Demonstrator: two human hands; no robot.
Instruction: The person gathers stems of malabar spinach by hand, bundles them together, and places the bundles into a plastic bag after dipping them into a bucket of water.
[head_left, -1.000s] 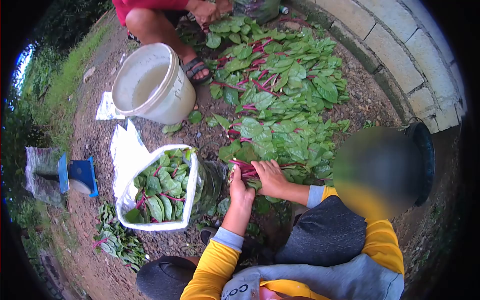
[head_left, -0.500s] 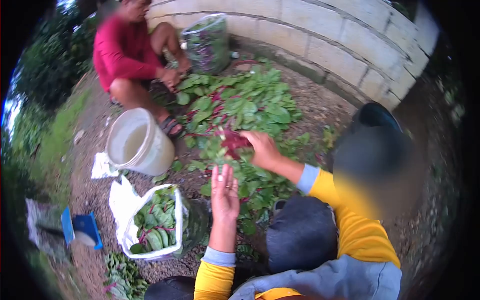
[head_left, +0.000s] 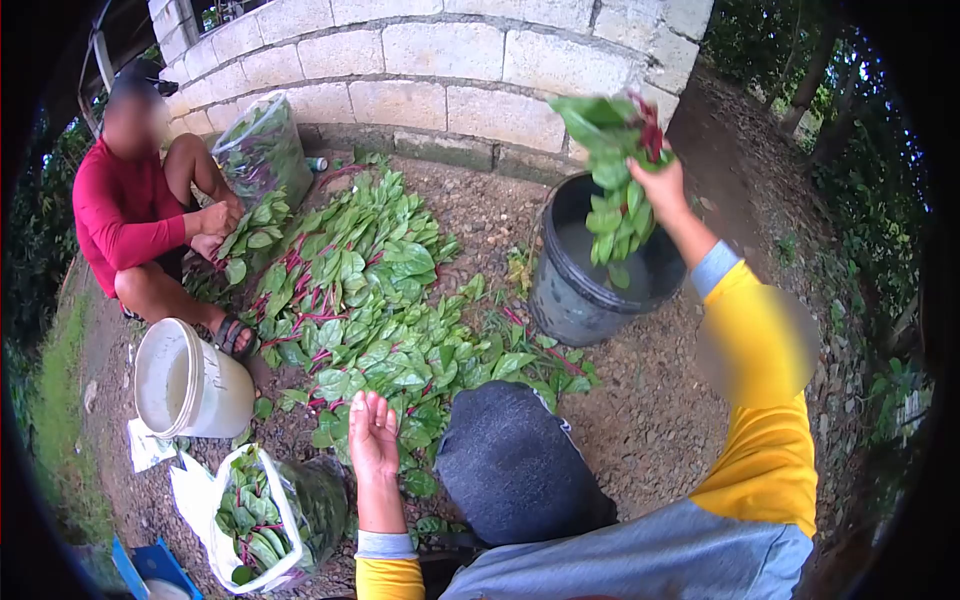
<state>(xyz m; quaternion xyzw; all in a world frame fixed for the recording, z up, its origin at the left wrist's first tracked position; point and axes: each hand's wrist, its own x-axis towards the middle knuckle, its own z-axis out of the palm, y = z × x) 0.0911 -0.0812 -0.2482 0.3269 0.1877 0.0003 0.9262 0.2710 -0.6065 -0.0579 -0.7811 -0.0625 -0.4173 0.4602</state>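
Observation:
High on the right, my right hand [head_left: 660, 188] grips the red stems of a bunch of leafy greens [head_left: 612, 170]. The leaves hang over the mouth of a dark bucket [head_left: 570, 293] that has cloudy water [head_left: 655, 265] inside. My left hand [head_left: 373, 445] is raised palm up with nothing in it, its fingers stretched out. Just beyond it a wide heap of red-stemmed greens [head_left: 370, 300] lies on the ground. Below and left of that hand stands a plastic bag [head_left: 285, 520] filled with more leaves.
A person in a red shirt [head_left: 120, 215] sits at the left, handling greens beside a full clear bag [head_left: 265, 155]. Nearer stand a white bucket [head_left: 225, 390] and a blue object [head_left: 160, 570]. A block wall [head_left: 440, 60] runs behind. My knee [head_left: 515, 460] is in front.
My right hand has carried the bunch of leafy greens from above the heap to the right, over the dark bucket. The view has swung right. My left hand stays open.

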